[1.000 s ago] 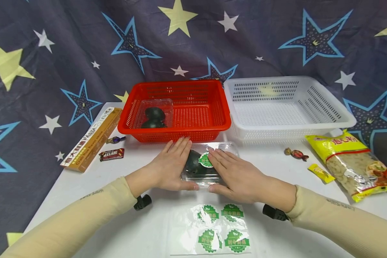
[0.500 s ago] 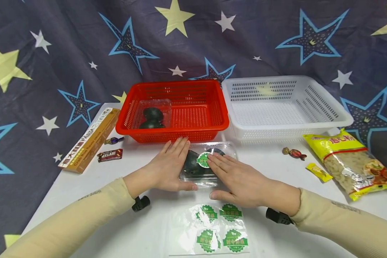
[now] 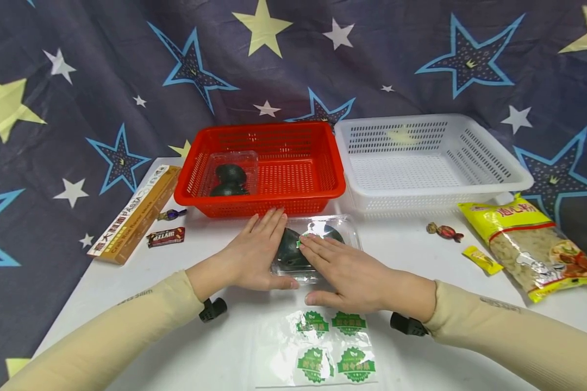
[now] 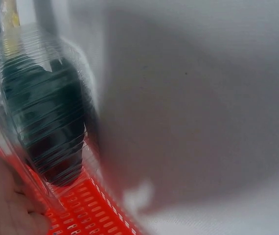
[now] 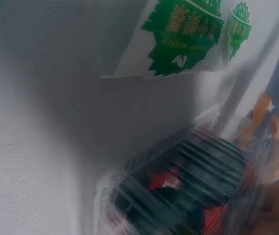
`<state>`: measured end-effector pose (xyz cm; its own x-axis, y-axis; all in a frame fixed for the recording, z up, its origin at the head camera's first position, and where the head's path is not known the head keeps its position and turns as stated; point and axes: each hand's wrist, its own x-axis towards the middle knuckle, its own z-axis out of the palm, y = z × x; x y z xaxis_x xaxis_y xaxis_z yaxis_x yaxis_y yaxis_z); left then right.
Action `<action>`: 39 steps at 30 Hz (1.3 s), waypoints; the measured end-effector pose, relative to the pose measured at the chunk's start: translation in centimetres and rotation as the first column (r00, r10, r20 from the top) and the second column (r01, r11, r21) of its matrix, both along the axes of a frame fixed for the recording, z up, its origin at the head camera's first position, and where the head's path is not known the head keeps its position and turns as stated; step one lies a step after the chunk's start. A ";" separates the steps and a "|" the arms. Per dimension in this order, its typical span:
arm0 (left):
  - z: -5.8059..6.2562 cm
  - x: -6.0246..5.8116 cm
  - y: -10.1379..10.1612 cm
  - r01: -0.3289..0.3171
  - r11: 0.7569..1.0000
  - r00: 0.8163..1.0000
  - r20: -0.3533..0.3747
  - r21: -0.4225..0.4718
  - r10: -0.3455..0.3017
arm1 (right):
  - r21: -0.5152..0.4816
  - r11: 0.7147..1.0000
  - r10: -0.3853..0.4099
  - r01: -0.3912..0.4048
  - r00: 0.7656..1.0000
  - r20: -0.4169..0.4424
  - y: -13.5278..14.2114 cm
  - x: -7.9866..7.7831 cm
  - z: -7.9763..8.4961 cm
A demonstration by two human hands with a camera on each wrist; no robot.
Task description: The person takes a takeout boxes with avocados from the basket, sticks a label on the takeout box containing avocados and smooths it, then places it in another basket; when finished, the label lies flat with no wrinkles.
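Observation:
A clear plastic box [image 3: 353,233] holding dark green avocados [image 3: 289,251] lies in the middle of the white table in the head view. My left hand [image 3: 254,252] rests along its left side, fingers straight. Across the lid lies my right hand [image 3: 347,269], straight fingertips touching a round green-and-white sticker [image 3: 299,244] and hiding most of it. Both wrist views show the avocados [image 4: 49,117] through the ribbed wall of the box. Nearer to me is a sheet [image 3: 276,353] bearing several green stickers [image 3: 356,365].
A red basket [image 3: 259,207] behind the box contains another clear box of avocados [image 3: 231,175]. To its right stands a white basket [image 3: 430,196]. A pasta box [image 3: 134,214] and wrapped sweets [image 3: 166,237] lie left; more sweets [image 3: 482,260] and a yellow-topped bag [image 3: 533,244] lie right.
My right hand has slid over the lid, shifting right and then left, and its fingertips now cover most of the sticker. The left hand stays against the box.

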<state>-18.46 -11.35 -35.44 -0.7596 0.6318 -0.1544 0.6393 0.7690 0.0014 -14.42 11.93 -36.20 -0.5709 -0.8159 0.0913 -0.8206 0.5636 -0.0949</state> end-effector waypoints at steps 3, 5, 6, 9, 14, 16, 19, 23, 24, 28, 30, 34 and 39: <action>0.0 0.0 0.0 0.000 1.000 1.000 0.008 -0.001 0.000 | -0.010 1.000 0.010 -0.009 1.000 0.029 -0.4 -0.1 0.1; 0.0 0.0 0.0 0.002 1.000 1.000 0.009 -0.005 -0.002 | -0.009 1.000 0.011 -0.010 0.999 0.044 -0.6 -0.2 0.1; 0.0 0.0 0.0 0.004 1.000 1.000 0.009 -0.007 -0.004 | -0.007 1.000 0.011 -0.010 0.999 0.049 -0.7 -0.2 0.1; 0.0 0.0 0.0 0.007 1.000 1.000 0.003 -0.015 -0.007 | 0.013 1.000 0.002 -0.002 0.999 0.051 -1.1 -0.4 0.2; -0.1 -0.1 -0.1 0.010 1.000 1.000 -0.008 -0.024 -0.010 | 0.045 0.999 -0.032 0.030 0.998 0.051 -1.5 -0.6 0.4; -0.1 -0.1 -0.2 0.007 1.000 1.000 -0.008 -0.026 -0.007 | 0.047 0.998 -0.046 0.043 0.998 0.051 -1.6 -0.7 0.5; 0.0 -0.1 -0.2 0.002 1.000 1.000 -0.007 -0.030 -0.002 | 0.057 0.997 -0.059 0.056 0.997 0.058 -1.8 -0.8 0.5; 0.1 0.0 -0.1 0.000 1.000 1.000 -0.004 -0.025 0.000 | 0.086 0.994 -0.072 0.066 0.995 0.069 -1.9 -0.8 0.4; 0.1 -0.1 -0.1 -0.003 1.000 1.000 -0.003 -0.027 0.003 | 0.095 0.993 -0.081 0.074 0.995 0.066 -1.8 -0.8 0.4; 0.2 -0.1 0.0 -0.011 1.000 1.000 -0.013 -0.024 0.011 | 0.112 0.988 -0.108 0.103 0.993 0.043 -1.3 -0.6 0.5; 0.1 0.0 0.0 -0.017 0.999 1.000 -0.017 -0.030 0.016 | 0.111 0.988 -0.112 0.108 0.993 0.030 -1.0 -0.4 0.6; 0.1 0.0 -0.1 -0.013 1.000 1.000 -0.023 -0.021 0.012 | 0.088 0.991 -0.099 0.097 0.995 0.012 -0.4 0.0 0.6; 0.1 0.1 0.0 -0.009 1.000 1.000 -0.025 -0.026 0.009 | 0.073 0.994 -0.080 0.080 0.997 -0.001 0.3 0.5 0.6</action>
